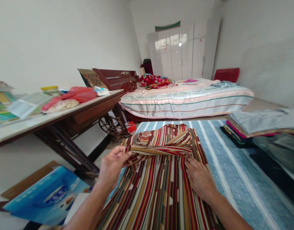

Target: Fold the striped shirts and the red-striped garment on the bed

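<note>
A striped garment (158,179) in red, brown, tan and white lies spread on a blue-and-white striped bed cover (233,172) in front of me. My left hand (112,167) pinches a folded edge of the garment at its left side, fingers closed on the cloth. My right hand (199,179) lies flat on the garment just right of centre, fingers stretched out and pressing the cloth down. The far part of the garment is folded back over itself.
A stack of folded clothes (261,126) sits at the right on the cover. A treadle sewing table (65,111) with bags and papers stands at left. A second bed (185,95) and a white wardrobe (180,51) are at the back. A blue box (46,195) lies on the floor.
</note>
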Demonstrator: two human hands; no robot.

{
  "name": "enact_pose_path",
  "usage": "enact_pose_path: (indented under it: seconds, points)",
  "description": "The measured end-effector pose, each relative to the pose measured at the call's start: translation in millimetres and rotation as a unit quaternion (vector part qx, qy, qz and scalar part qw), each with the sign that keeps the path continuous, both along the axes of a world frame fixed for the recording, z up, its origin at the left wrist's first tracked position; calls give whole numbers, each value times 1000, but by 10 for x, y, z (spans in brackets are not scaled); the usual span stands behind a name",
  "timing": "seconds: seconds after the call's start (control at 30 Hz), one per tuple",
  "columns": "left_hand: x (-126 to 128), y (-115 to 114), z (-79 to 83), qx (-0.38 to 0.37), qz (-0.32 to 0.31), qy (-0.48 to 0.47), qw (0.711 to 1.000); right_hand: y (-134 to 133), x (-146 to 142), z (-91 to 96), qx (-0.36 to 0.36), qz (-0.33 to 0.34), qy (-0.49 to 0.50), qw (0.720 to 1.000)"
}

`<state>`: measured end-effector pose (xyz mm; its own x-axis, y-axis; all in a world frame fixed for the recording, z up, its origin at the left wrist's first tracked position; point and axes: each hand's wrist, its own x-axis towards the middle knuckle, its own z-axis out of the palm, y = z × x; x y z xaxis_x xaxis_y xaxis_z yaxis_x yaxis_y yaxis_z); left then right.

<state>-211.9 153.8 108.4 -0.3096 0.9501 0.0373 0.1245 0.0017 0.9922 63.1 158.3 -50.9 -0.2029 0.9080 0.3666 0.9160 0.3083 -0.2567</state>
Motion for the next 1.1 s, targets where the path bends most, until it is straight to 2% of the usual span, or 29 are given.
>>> enact_pose_path:
  seconds: [0.07,0.23,0.33,0.4,0.5,0.57,0.67,0.77,0.83,0.9,0.93,1.0,1.1]
  points:
    - [1,-71,-44,-25,-9,33,999,6,3,-4,6,1,4,1000]
    - [-21,-233,-467,-122,-49,95,987,24,9,-46,10,9,23,1000]
    - [-70,-233,-611,-126,-39,104,986,44,28,-37,-2,1,57,998]
    - [-104,-192,-592,-101,-26,120,987,75,47,19,-13,-10,88,996]
    - [-112,-126,-443,-70,-31,128,989,157,54,170,-37,-53,101,993]
    - [-74,-116,-325,-65,-45,107,991,228,31,267,-48,-77,73,993]
    - [-4,-151,-220,-60,-55,90,993,327,-19,317,-37,-57,15,998]
    - [-27,-185,-253,-65,-42,142,987,387,-13,243,-7,-31,18,999]
    - [-107,-189,-324,-71,-45,206,975,412,39,169,10,-19,91,996]
    - [-190,-193,-384,-84,-88,285,951,431,110,110,19,-10,173,985]
    - [-214,-201,-397,-102,-122,333,929,440,142,90,20,-9,200,980]
    - [-194,-239,-381,-153,-177,446,864,456,188,67,19,-11,222,975]
    - [28,-318,-289,-166,-164,604,762,469,205,58,19,-16,232,972]
